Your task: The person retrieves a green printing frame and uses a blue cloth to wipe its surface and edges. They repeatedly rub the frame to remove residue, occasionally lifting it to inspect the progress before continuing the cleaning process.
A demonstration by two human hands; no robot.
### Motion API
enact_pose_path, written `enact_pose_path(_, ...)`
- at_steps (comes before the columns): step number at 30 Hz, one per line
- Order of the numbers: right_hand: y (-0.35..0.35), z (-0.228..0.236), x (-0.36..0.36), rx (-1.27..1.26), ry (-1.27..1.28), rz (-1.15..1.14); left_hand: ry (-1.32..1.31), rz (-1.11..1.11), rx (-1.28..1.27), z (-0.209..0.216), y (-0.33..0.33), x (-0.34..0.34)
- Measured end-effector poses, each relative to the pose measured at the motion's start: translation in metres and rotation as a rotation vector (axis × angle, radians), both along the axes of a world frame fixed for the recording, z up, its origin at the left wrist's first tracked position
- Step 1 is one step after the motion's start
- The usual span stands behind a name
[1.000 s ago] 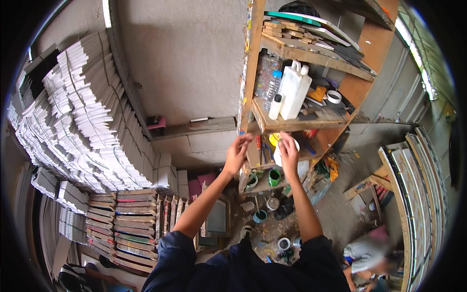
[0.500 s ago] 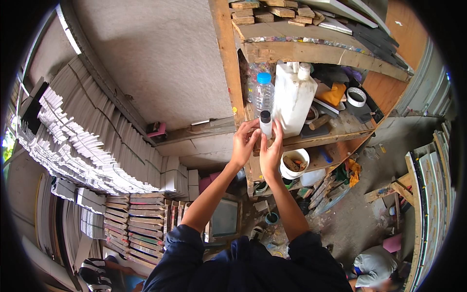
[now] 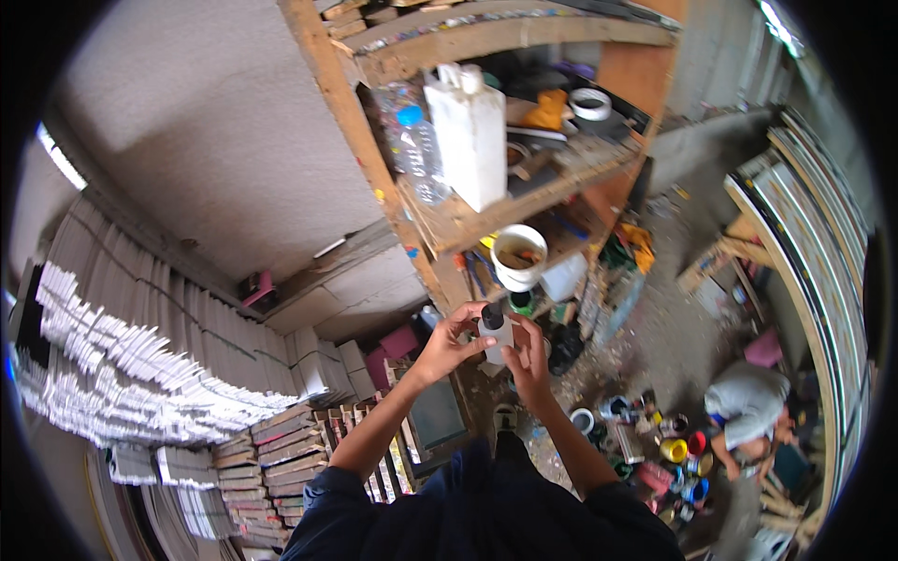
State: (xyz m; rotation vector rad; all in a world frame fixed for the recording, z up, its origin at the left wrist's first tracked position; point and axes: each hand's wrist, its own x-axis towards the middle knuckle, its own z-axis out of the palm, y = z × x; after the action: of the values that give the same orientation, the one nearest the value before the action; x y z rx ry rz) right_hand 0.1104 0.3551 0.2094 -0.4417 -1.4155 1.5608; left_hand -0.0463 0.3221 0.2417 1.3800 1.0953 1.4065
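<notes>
A small translucent white bottle with a black cap is held upright in front of me, below the wooden shelf. My left hand grips its left side, the fingers up by the cap and the thumb across the front. From the other side my right hand closes on it with bent fingers. Just beyond my hands, a white bucket with brownish contents stands on the lower shelf. Some fingertips behind the bottle are hidden.
A wooden shelf carries a white jerrycan and a clear bottle with a blue cap. White board stacks line the left. Paint pots lie on the right floor, near another person bending down.
My hands have brought the bottle down and toward me, away from the shelf. The view has swung right, bringing paint pots and more of the other person into sight.
</notes>
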Motion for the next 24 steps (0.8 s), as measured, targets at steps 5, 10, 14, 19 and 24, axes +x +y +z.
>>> enact_pose_path(5,-0.088,-0.040,0.088,-0.196,-0.129,-0.159,-0.222,-0.300,-0.059,-0.044,-0.053,0.069)
enact_pose_path(10,-0.209,-0.049,0.145,-0.356,-0.192,-0.474,-0.146,-0.401,-0.117,-0.082,-0.131,0.147)
enact_pose_path(14,-0.301,-0.055,0.192,-0.332,-0.272,-0.608,-0.233,-0.556,-0.302,-0.104,-0.202,0.203)
enact_pose_path(19,-0.383,-0.071,0.237,-0.415,-0.370,-0.814,-0.211,-0.760,-0.339,-0.112,-0.262,0.251)
enact_pose_path(24,-0.437,-0.089,0.273,-0.388,-0.425,-0.996,-0.210,-0.858,-0.362,-0.115,-0.311,0.300)
